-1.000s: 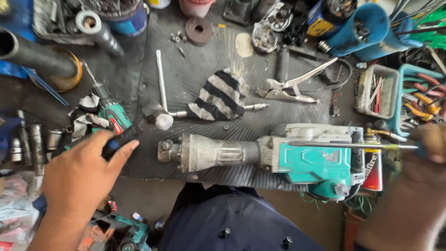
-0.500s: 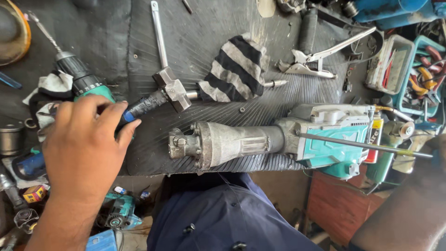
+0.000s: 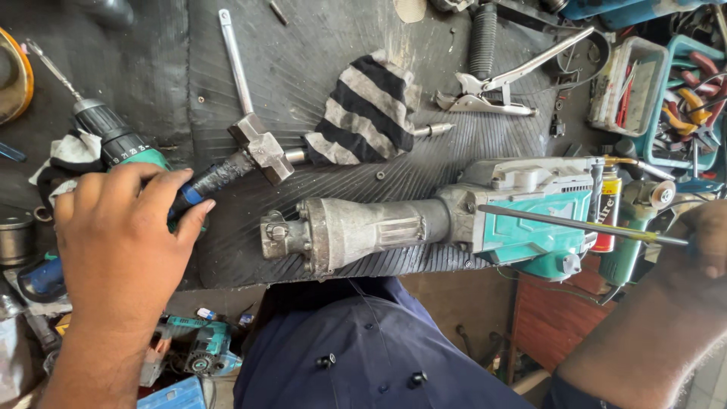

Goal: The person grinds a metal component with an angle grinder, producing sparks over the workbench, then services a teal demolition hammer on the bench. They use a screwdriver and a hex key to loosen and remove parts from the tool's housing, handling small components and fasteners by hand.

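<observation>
My left hand point(image 3: 121, 242) curls around the dark grip of a small hammer point(image 3: 254, 148) that lies on the black ribbed mat point(image 3: 318, 45). A teal and grey demolition hammer point(image 3: 454, 223) lies across the mat's near edge, nose to the left. My right hand point(image 3: 700, 238) holds a long thin screwdriver point(image 3: 568, 224) whose shaft points left over the teal housing. A black-and-white striped rag point(image 3: 367, 110) lies just beyond the demolition hammer.
A cordless drill point(image 3: 113, 140) lies left of my left hand. A ratchet bar point(image 3: 235, 64), locking pliers point(image 3: 500, 87), a spring point(image 3: 482, 38) and a spray can point(image 3: 608, 208) sit on the bench. Trays of tools point(image 3: 681, 91) stand at the right. Another teal tool point(image 3: 201, 348) lies below.
My left hand has reached in from the left and closed on the small hammer's grip. The view has shifted closer to the bench. The right hand still holds the screwdriver.
</observation>
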